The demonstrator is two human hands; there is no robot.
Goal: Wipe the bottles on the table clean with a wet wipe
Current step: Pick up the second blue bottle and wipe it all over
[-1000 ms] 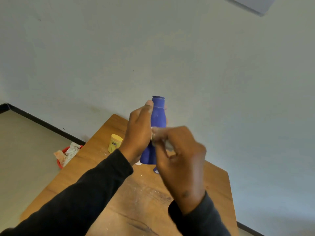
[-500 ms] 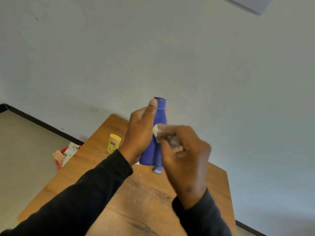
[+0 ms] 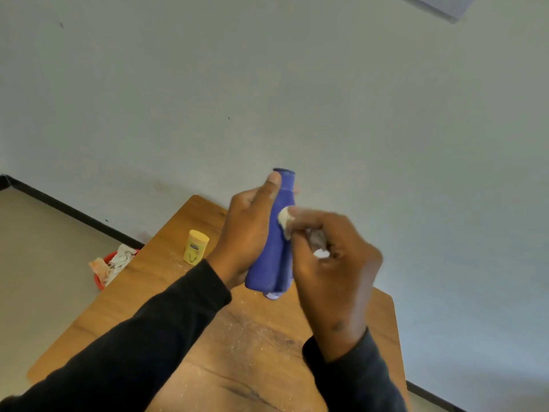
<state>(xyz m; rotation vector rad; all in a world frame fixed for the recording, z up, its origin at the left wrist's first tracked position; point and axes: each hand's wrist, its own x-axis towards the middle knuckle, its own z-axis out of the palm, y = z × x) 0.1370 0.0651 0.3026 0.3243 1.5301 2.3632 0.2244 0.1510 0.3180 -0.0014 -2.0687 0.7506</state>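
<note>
My left hand (image 3: 248,230) grips a tall blue bottle (image 3: 274,251) and holds it upright above the wooden table (image 3: 190,319), thumb up along the neck. My right hand (image 3: 332,263) pinches a crumpled white wet wipe (image 3: 285,218) and presses it against the bottle's upper right side. A small yellow bottle (image 3: 196,247) stands on the table to the left. A small pale blue piece (image 3: 271,295) shows just below the blue bottle's base; what it is I cannot tell.
A red bin (image 3: 102,273) stuffed with used wipes sits on the floor beside the table's left edge. A pale wall rises right behind the table. The tabletop is dusty with a dark streak near me.
The wipe in my right hand has slid up along the bottle's side. The bottle has tilted slightly and my left thumb has shifted higher on the neck.
</note>
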